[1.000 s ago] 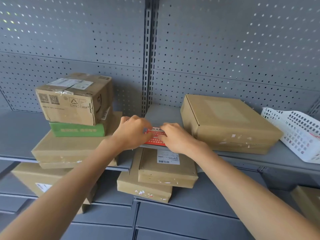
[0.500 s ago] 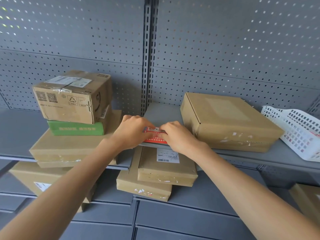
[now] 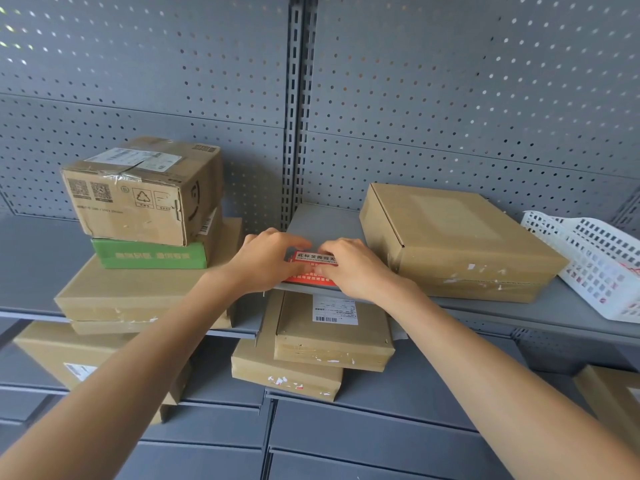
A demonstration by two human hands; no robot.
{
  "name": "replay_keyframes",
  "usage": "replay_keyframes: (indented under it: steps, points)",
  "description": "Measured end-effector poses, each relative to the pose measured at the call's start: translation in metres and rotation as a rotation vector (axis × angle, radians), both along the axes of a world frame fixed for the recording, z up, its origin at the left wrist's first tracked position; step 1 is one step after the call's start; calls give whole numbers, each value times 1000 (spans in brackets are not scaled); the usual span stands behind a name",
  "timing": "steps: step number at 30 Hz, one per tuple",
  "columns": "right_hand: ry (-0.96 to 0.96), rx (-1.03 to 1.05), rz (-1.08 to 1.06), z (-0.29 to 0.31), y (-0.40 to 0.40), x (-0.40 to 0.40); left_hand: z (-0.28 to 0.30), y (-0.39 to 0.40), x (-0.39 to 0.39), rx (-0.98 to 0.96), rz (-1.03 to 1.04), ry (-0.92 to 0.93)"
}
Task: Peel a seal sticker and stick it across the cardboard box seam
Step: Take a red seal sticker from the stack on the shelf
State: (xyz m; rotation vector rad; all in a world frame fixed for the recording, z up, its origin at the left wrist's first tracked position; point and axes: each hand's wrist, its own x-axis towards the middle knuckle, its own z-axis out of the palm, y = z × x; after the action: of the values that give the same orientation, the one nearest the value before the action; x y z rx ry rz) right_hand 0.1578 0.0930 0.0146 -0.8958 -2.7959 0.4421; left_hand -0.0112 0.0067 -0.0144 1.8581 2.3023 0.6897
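A red seal sticker sheet (image 3: 311, 277) with white and black print lies at the front edge of the grey shelf (image 3: 322, 223). My left hand (image 3: 266, 261) pinches its left end. My right hand (image 3: 353, 268) grips a strip of sticker (image 3: 313, 257) lifted at the sheet's top edge. Both hands cover much of the sheet. A flat cardboard box (image 3: 453, 237) sits on the same shelf just right of my right hand, its front seam showing torn sticker scraps.
A white perforated basket (image 3: 595, 261) stands at the far right of the shelf. To the left, a taped carton (image 3: 142, 188) tops a green box (image 3: 152, 256) and a flat box. More flat boxes (image 3: 329, 334) lie on the lower shelf. Perforated panels form the back wall.
The sticker strip's top edge has lifted off the red sheet between my fingers. Both hands stay almost in place.
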Motion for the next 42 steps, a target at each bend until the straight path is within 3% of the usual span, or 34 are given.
replay_keyframes:
  steps: [22, 28, 32, 35, 39, 42]
  points:
    - [127, -50, -36, 6, -1, -1, 0, -6, -4, 275, -41, -54]
    - [397, -176, -134, 19, 1, 1, 21, -11, -7, 483, -32, -36]
    - [715, -597, -238, 32, 8, 1, 39, -15, -10, 617, -1, 10]
    - [891, -865, -188, 47, 9, 9, 52, -15, -8, 714, 11, 32]
    - [980, -834, -110, 61, 7, 23, 66, -10, 4, 772, -18, 46]
    - [1026, -701, -94, 70, 6, 35, 75, -4, 16, 802, -26, -20]
